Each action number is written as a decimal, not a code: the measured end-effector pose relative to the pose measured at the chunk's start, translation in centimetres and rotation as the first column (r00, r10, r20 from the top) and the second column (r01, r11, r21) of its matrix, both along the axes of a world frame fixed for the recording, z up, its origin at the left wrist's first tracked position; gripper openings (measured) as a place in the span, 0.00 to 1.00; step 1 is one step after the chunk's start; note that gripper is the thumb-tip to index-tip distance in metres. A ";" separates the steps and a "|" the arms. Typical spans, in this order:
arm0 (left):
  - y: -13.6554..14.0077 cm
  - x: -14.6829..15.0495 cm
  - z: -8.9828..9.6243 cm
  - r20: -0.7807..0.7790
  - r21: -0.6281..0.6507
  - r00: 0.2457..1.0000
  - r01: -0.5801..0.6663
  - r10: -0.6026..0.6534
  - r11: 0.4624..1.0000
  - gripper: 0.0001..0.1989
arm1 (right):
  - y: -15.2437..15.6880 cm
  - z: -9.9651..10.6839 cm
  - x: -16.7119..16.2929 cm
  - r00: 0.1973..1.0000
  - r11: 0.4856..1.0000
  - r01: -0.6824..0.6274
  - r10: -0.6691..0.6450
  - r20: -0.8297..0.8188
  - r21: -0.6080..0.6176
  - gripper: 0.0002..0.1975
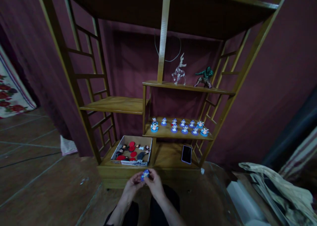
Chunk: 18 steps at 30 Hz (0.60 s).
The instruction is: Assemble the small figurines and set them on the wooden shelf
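A small blue and white figurine [145, 174] is held between both hands, in front of the shelf unit's lower edge. My left hand [134, 183] grips it from the left side, fingers curled. On the other side my right hand [155, 183] has thumb and fingers closed on it. Just beyond the hands is an open cardboard box [119, 144] with figurines and red round bases lying loose in it. Similar small figurines [184, 129] stand in two rows on the middle right shelf [163, 134].
A phone [186, 154] lies on the bottom right shelf. Above stand a clear deer figure [179, 72] and a green-hooded figure [205, 77]. The wooden shelf unit [111, 104] has a raised left shelf. Folded cloth [279, 189] is piled at the right.
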<state>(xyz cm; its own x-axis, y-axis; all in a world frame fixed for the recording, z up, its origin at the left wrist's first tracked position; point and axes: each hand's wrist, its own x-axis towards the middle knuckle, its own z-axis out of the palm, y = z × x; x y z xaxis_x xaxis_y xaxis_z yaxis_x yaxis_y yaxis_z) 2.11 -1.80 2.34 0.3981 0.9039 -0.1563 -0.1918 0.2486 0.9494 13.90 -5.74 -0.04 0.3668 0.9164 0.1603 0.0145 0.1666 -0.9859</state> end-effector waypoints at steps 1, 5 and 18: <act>0.1 0.0 -0.1 -0.001 0.003 1.000 -0.002 0.002 1.000 0.25 | 0.0 0.1 0.0 1.000 1.000 0.017 -0.017 0.021 -0.002 0.15; 0.3 0.1 -0.3 0.020 0.016 1.000 -0.002 0.001 1.000 0.24 | 0.0 0.7 0.1 0.995 0.999 0.037 -0.036 0.097 -0.003 0.13; -0.1 -0.6 0.9 -0.109 0.015 0.994 0.030 -0.028 0.999 0.33 | 0.2 7.2 3.7 0.975 0.998 -0.013 0.000 0.221 0.061 0.10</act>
<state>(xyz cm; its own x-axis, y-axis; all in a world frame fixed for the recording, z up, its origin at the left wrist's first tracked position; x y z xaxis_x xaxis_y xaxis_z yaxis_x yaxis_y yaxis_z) 1.54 -1.90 3.25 0.4057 0.8952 -0.1847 -0.0806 0.2363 0.9683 17.59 -5.51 7.13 0.3102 0.9044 0.2929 0.2290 0.2280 -0.9464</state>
